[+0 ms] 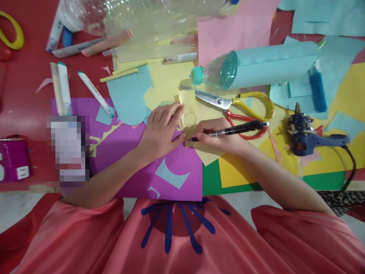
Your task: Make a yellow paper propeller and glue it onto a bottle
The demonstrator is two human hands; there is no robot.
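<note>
My right hand point(219, 133) grips a black pen point(242, 128), its tip down at the lower end of a small pale yellow paper strip point(186, 99). A circle outline shows on the strip, just above the tip. My left hand point(159, 131) lies flat over the strip's left edge, fingers stretched out, with the thumb near the pen tip. Beyond my right hand lie scissors point(221, 102) with one yellow and one red handle, blades pointing left. Purple paper point(131, 175) is under my left hand.
A plastic bottle point(273, 64) wrapped in light blue paper lies at the back right. To the right rests a blue glue gun point(303, 142) with a cord. Markers point(95, 91), a blurred-out phone point(70, 152) and paper scraps point(172, 173) lie left and front. Large clear bottles point(137, 19) lie behind.
</note>
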